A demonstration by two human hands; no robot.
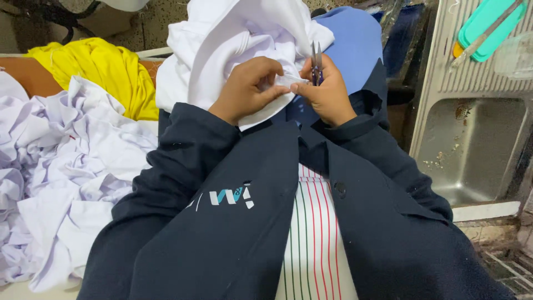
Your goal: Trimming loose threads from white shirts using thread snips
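At the left edge lies a heap of pale cloth (61, 166), with a yellow garment (105, 69) above it in the upper left. At upper centre a white garment (222, 44) is bunched up — the left hand (247, 89) pinches a fold of it between thumb and fingers. Just right, touching that fold, the right hand (327, 94) is closed around small snips (316, 61), blades pointing up. Blue cloth (355, 44) shows behind. Dark jacket sleeves fill the lower frame. At right — a steel sink (472, 150), a teal tray (488, 28) above it.
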